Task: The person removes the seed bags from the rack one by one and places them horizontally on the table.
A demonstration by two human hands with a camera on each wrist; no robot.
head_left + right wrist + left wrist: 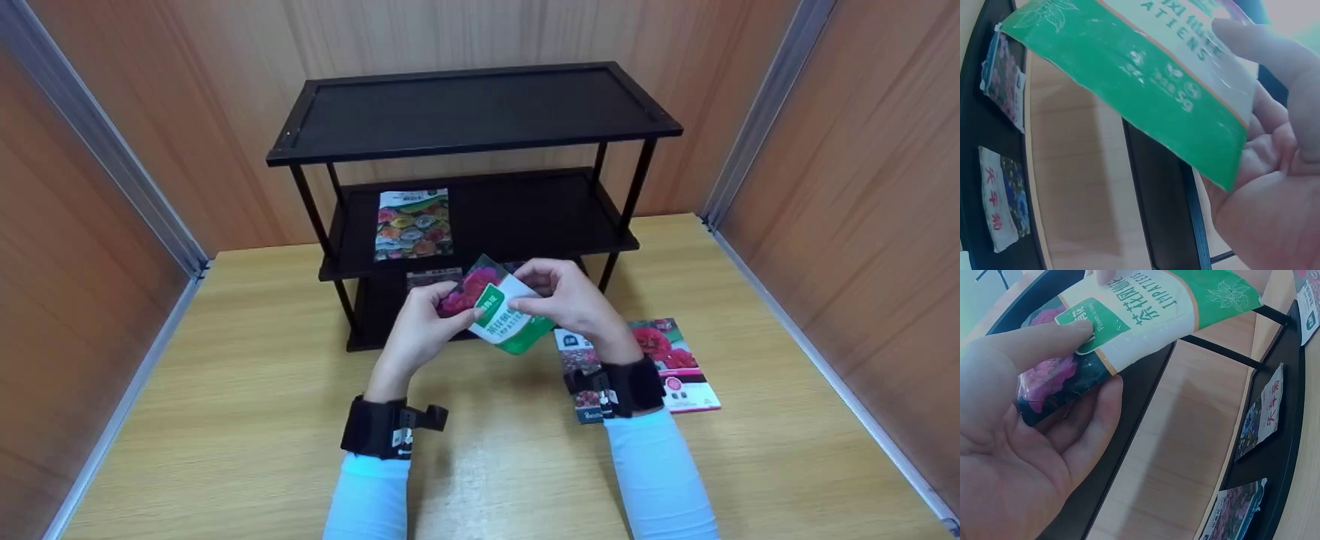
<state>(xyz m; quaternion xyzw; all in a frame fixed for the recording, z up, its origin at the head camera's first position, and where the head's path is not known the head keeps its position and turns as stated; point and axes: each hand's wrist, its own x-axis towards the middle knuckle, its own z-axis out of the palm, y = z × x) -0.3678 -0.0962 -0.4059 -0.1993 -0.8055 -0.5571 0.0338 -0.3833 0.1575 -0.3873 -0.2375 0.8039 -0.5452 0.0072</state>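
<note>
Shiny green, white and pink flower packet (pixel 510 324) hangs in front of the black flat-topped shelf (pixel 480 105), pinched by fingers of the left hand (pixel 421 324) and right hand (pixel 576 300), likely so it won't flop.

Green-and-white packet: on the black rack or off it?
Off it. The left hand and right hand pinch the packet between them; both wrist views show the rack beyond it.

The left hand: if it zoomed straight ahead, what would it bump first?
Maybe the middle shelf, near its front edge; the packet the left hand holds might touch it first. Depth is unclear.
</note>
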